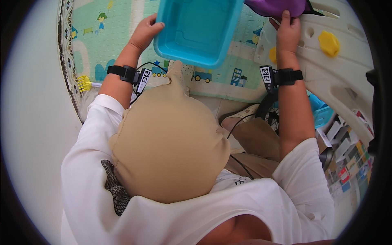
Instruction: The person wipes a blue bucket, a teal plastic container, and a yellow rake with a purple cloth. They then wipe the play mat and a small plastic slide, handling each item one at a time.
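Observation:
My left hand (146, 33) grips the left edge of a blue plastic bin (196, 33), its thumb at the rim. The bin is tilted so that its inside faces me; its far end is cut off by the top of the view. At the upper right, my right hand (288, 33) holds a purple item (280, 6) with a dark edge, thumb on top and the other fingers partly hidden. That item is also cut off, and I cannot tell what it is. Inside the bin, only its bare blue walls and bottom show.
A printed play mat (98, 39) covers the floor. On the right stands a white plastic panel (324, 67) with a yellow knob (329, 43). A yellow toy rake (84, 83) lies at the left. Below the panel are a spoked wheel (268, 105) and a blue basket (323, 114).

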Motion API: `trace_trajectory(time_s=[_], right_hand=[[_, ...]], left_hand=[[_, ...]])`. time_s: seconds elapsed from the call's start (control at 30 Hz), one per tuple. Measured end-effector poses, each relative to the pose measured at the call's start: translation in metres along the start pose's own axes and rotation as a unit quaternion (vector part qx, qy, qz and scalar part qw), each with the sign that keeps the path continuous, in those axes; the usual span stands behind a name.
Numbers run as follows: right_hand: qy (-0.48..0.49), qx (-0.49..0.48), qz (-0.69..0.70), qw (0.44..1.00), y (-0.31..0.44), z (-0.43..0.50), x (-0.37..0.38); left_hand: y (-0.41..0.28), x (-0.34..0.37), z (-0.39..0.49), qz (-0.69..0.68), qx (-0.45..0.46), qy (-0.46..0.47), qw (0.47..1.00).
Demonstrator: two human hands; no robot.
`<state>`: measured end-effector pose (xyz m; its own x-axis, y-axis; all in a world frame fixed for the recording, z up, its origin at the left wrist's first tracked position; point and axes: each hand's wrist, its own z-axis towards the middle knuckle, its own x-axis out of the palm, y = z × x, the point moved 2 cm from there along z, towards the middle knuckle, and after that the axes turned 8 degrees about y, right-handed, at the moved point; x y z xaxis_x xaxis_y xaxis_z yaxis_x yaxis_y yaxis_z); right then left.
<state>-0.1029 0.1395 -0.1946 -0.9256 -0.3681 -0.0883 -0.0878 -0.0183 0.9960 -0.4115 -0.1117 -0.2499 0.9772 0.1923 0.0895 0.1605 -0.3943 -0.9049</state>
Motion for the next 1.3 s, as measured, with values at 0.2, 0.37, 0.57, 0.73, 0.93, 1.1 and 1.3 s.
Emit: trace_trajectory(time_s=[0.2, 0.37, 0.57, 0.73, 0.93, 1.1, 1.3], right_hand=[[0.120, -0.001, -0.537, 0.835, -0.033, -0.035, 0.019], [0.264, 0.239, -0.553, 0.753, -0.077, -0.102, 0.042], [0.349, 0.164, -0.457, 0.802, -0.083, -0.148, 0.070], [0.442, -0.031, -0.327, 0.835, -0.065, -0.153, 0.104], [0.291, 0.093, -0.429, 0.850, -0.079, -0.158, 0.068], [0.331, 0.280, -0.564, 0.703, -0.103, -0.183, 0.017], [0.410, 0.385, -0.556, 0.612, -0.114, -0.171, 0.020]], left_hand=[[0.008, -0.111, -0.027, -0.162, 0.123, -0.337, 0.919], [0.022, -0.140, -0.039, -0.265, 0.133, -0.534, 0.792], [0.029, -0.052, -0.024, -0.588, 0.022, -0.545, 0.597], [0.011, 0.063, 0.005, 0.092, 0.043, -0.030, 0.994], [0.021, 0.099, 0.028, 0.637, 0.127, 0.153, 0.744], [0.038, 0.122, 0.036, 0.688, 0.112, 0.159, 0.699], [0.049, 0.095, 0.028, 0.685, 0.131, 0.055, 0.715]])
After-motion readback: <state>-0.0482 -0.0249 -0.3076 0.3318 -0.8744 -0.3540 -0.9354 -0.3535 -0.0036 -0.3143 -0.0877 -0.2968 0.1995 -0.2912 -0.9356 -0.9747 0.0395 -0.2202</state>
